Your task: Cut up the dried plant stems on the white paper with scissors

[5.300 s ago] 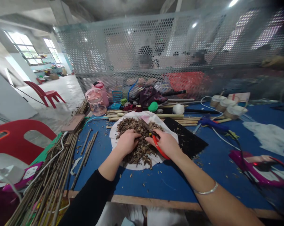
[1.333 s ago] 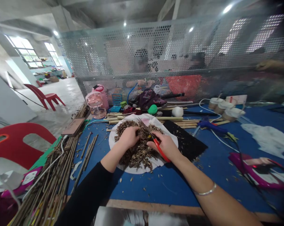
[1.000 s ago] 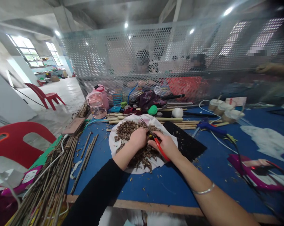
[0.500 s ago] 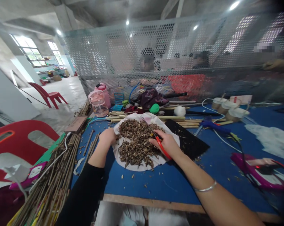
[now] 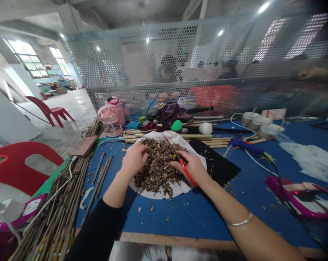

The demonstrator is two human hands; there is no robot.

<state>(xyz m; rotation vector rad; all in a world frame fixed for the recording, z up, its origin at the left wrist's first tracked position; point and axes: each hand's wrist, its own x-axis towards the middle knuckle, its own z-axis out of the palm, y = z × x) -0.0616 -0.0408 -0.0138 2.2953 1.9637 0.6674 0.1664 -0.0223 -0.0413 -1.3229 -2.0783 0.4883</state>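
Note:
A heap of dry brown plant pieces (image 5: 161, 163) lies on a round white cloth (image 5: 153, 195) on the blue table. Over the heap's left side, my left hand (image 5: 135, 159) is curled with its fingertips bent inward; whatever they may hold is hidden. My right hand (image 5: 195, 168), at the heap's right edge, grips scissors (image 5: 187, 173) by their red handles. The blades point up and left across the heap, and how far apart they are is hard to tell. Under the cloth's right side sits a black sheet (image 5: 220, 163) with scattered bits on it.
Behind the cloth lie pale sticks (image 5: 212, 140), a green ball (image 5: 176, 126), a white ball (image 5: 205, 128) and a clear pink jug (image 5: 111, 121). A blue glue gun (image 5: 245, 145) with a cord rests at right. Bundled twigs (image 5: 63, 195) line the left edge. A perforated screen (image 5: 142, 72) stands behind.
My left hand has moved right, from the cloth's left edge onto the heap, and its bent fingers now show. The right hand still holds the scissors in nearly the same place.

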